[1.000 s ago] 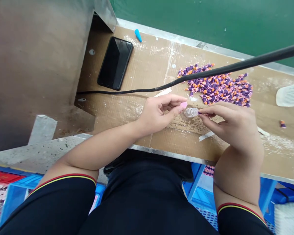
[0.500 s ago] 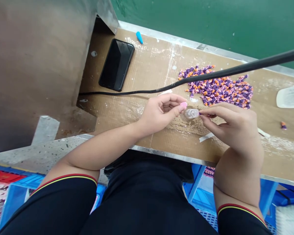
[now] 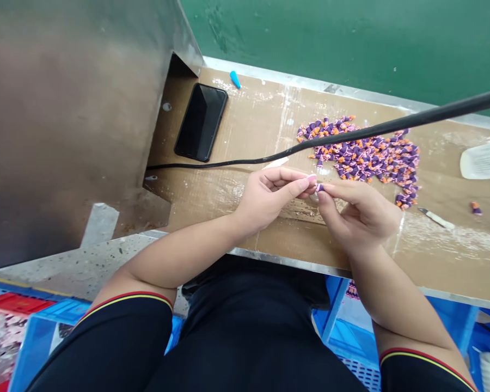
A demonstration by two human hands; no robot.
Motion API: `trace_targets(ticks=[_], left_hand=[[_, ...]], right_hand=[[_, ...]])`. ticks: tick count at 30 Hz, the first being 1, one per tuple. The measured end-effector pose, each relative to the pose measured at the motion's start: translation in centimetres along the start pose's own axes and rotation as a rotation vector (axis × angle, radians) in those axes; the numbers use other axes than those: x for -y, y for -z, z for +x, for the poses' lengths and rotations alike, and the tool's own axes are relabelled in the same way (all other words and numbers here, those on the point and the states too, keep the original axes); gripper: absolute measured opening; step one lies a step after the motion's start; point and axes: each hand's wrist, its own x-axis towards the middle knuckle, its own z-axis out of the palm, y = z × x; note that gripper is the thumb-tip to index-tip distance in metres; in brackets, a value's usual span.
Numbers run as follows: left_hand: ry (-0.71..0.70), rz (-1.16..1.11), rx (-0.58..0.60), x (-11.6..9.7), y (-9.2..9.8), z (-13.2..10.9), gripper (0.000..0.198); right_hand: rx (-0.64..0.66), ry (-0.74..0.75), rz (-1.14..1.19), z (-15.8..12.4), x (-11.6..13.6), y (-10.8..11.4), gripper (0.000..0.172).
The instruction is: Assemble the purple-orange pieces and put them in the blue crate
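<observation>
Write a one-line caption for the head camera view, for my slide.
The left hand and right hand meet at a small purple piece over a cardboard-covered bench, beside a heap of purple-and-orange pieces.

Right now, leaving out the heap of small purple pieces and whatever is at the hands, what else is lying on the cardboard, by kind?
Black smartphone: 1
Blue cone: 1
Craft knife: 1
Loose purple-and-orange piece: 1
White printed sheet: 1
Pale strip: 1
Total: 6

Cardboard-covered bench (image 3: 200, 198) (smeared white), black smartphone (image 3: 201, 122), heap of small purple-and-orange pieces (image 3: 363, 158), blue cone (image 3: 235, 79)
</observation>
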Motion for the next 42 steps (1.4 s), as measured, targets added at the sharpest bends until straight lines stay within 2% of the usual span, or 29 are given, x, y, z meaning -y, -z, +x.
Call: trace_targets(ticks=[5, 9, 16, 21, 27, 33, 38, 42], left_hand=[[-0.011, -0.045, 0.010, -0.4, -0.3, -0.2, 0.032], [-0.018, 0.010, -0.010, -0.7, -0.4, -0.3, 0.038], [-0.127, 0.114, -0.009, -1.1, -0.4, -0.8, 0.026], [-0.180, 0.195, -0.005, -0.9, -0.2, -0.9, 0.027], [-0.273, 0.218, 0.003, -0.7, -0.2, -1.0, 0.012], [-0.371, 0.324, -0.011, -0.2, -0.1, -1.1, 0.013], [-0.487, 0.421, -0.010, 0.0, 0.1, -1.2, 0.009], [-0.543, 0.451, 0.014, -0.2, -0.1, -1.4, 0.019]], right_hand=[[-0.048, 0.040, 0.018, -0.1, -0.3, -0.5, 0.015], [-0.038, 0.016, -0.080, 0.0, -0.1, -0.5, 0.005], [-0.089, 0.042, -0.071, 0.2, 0.2, -0.7, 0.015], [-0.109, 0.064, -0.064, 0.3, 0.3, -0.8, 0.018], [-0.115, 0.042, -0.062, 0.5, 0.8, -0.8, 0.021], [-0.086, 0.049, -0.152, 0.4, 1.2, -0.6, 0.018], [-0.112, 0.075, -0.158, 0.4, 1.1, -0.7, 0.021], [-0.158, 0.063, -0.117, 0.3, 0.7, -1.0, 0.021]])
